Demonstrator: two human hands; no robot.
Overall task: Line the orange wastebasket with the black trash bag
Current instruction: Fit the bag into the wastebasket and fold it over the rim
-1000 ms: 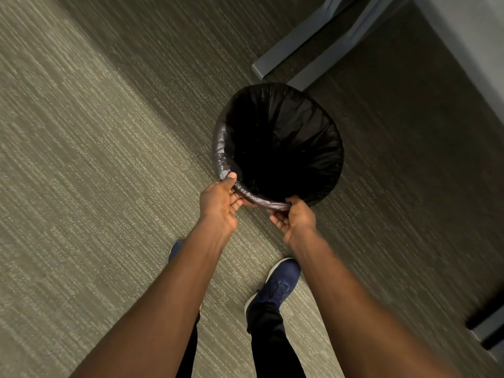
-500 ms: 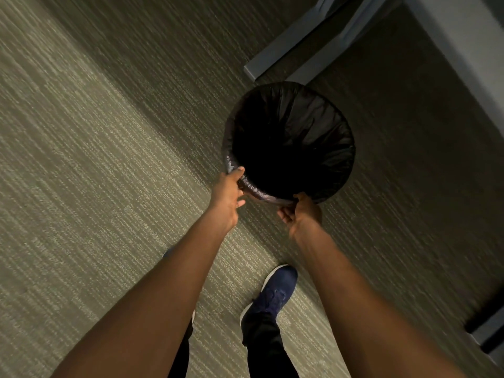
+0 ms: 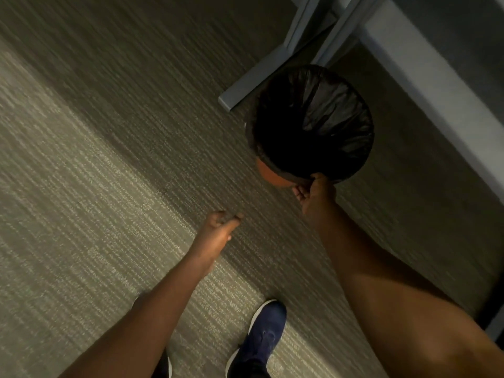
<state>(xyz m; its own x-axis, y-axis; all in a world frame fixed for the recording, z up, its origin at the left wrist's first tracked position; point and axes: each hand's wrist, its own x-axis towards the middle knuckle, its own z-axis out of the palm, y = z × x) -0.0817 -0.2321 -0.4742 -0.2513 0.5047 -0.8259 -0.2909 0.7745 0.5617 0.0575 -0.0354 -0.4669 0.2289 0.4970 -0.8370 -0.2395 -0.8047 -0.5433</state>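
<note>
Carpet (image 3: pixel 109 186) covers the floor, grey-green with thin stripes. On it stands the orange wastebasket (image 3: pixel 268 177), close to the grey metal legs (image 3: pixel 253 83) of a desk. The black trash bag (image 3: pixel 313 124) sits inside the wastebasket and folds over the rim almost all the way around. Only a small strip of orange shows on the near side, under the bag's edge.

The right hand (image 3: pixel 317 197) is at the near rim. Its fingers (image 3: pixel 298 192) are curled together and pinch the edge of the black trash bag there, with the thumb on top of the rim.

The left hand (image 3: pixel 218 230) is away from the wastebasket, out over the carpet. It holds nothing. Its fingers (image 3: pixel 230 218) are loosely curled in, with the tips close together, and the picture is a bit blurry there.

Both arms are bare. One blue shoe (image 3: pixel 263 336) with a white sole stands on the carpet between the arms.
</note>
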